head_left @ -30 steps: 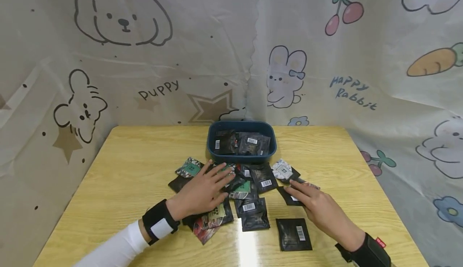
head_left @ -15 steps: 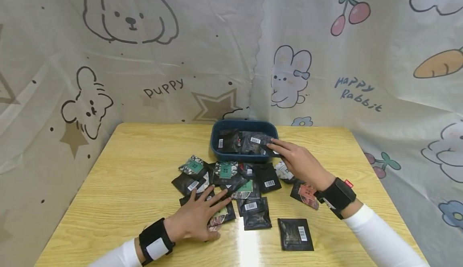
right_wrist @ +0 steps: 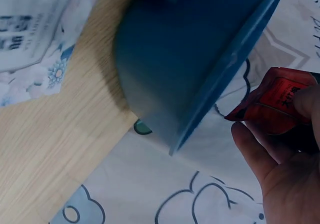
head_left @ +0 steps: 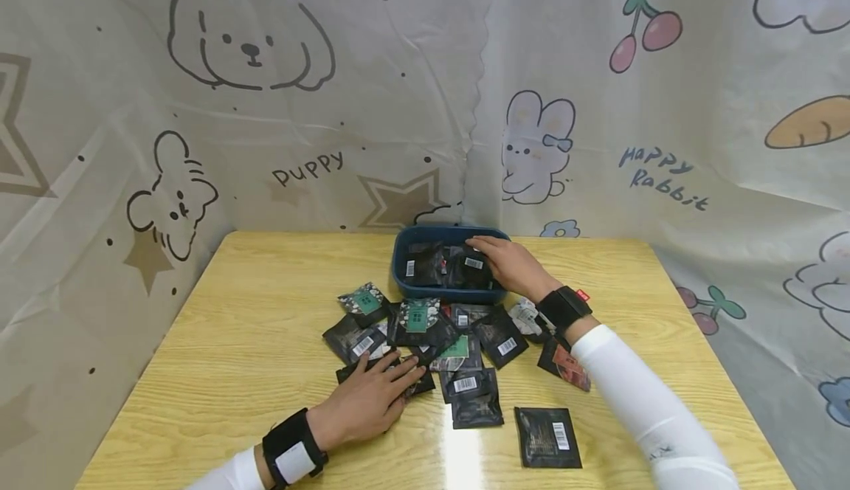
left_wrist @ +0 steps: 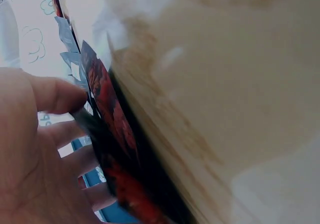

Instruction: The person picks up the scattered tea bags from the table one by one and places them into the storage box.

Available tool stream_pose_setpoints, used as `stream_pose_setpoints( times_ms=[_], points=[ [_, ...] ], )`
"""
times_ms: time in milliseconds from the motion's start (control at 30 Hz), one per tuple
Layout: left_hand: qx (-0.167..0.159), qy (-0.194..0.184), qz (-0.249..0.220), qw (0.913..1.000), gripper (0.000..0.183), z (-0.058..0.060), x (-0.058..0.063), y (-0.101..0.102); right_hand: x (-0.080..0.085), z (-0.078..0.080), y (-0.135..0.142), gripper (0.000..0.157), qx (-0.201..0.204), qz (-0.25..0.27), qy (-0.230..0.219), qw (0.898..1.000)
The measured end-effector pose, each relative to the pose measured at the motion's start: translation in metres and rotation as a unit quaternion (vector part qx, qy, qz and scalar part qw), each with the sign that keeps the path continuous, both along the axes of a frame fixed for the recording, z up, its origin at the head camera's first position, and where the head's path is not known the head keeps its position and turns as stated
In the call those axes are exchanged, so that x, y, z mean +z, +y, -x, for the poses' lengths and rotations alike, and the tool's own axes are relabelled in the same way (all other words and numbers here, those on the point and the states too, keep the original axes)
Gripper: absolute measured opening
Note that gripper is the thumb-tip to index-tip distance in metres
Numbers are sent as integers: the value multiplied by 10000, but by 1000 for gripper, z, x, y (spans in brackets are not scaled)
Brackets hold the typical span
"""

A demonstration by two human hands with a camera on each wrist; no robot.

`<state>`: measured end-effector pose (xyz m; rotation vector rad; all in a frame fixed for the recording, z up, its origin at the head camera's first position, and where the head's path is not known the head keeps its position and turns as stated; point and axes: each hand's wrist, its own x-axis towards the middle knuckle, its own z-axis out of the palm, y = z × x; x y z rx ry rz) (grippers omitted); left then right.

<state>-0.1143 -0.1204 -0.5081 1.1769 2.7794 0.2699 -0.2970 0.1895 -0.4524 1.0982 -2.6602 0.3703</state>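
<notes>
My right hand [head_left: 516,264] is over the right side of a dark blue plastic box [head_left: 451,295] and holds a small flat sachet. In the head view its barcoded black back shows under the fingers; the right wrist view shows the sachet's red printed front [right_wrist: 282,96], pinched by the thumb. Other black sachets [head_left: 423,265] lie in the box. Lower left, my left hand [head_left: 368,401] rests with straight, spread fingers on black sachets [head_left: 420,383]. The left wrist view shows red-printed sachets [left_wrist: 111,101] beside the thumb, their surfaces hiding the fingertips.
Several sachets, some with green labels [head_left: 417,318], overlap before the box. A white-patterned sachet [head_left: 524,316] and a red-labelled one [head_left: 564,363] lie on the right. One black sachet [head_left: 547,437] lies alone at the front of the wooden table [head_left: 279,291]. A printed cloth [head_left: 372,106] hangs behind.
My right hand has carried a sachet from the right of the pile up to the box and further over it. My left hand has moved back from the upper pile to the lower sachets.
</notes>
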Motion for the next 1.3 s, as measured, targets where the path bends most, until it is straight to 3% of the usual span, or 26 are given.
stream_pose_setpoints(
  times_ms=[267,400,500,600,767,867,933,1067,1200,1300],
  points=[
    [-102,173,154,9997,47,2,1,2,-14,11,-5,43,-68,-469,-598,9971],
    [-79,178,110,9997,46,2,2,2,-14,6,3,52,-157,-559,-1003,9933],
    [-18,230,-109,9997,40,3,2,3,-10,-3,12,55,-108,-443,-875,9951],
    [-89,559,-250,9981,35,5,1,3,-4,-18,20,53,-45,-210,-401,9990],
    [-407,1389,-415,9886,32,8,7,5,-1,-58,33,44,126,112,542,9984],
    [-493,1336,-738,9871,30,8,19,9,-7,-88,42,39,212,171,748,9968],
    [-479,1081,-960,9883,31,7,28,11,-15,-107,47,38,174,50,609,9980],
    [-437,715,-1174,9895,36,9,45,15,-32,-136,56,45,47,-579,-185,9981],
    [-522,906,-1275,9863,43,17,60,18,-42,-148,59,61,-163,-1057,-946,9897],
    [-615,1169,-1399,9813,45,26,72,22,-48,-153,60,67,-268,-1244,-1147,9852]
  ],
)
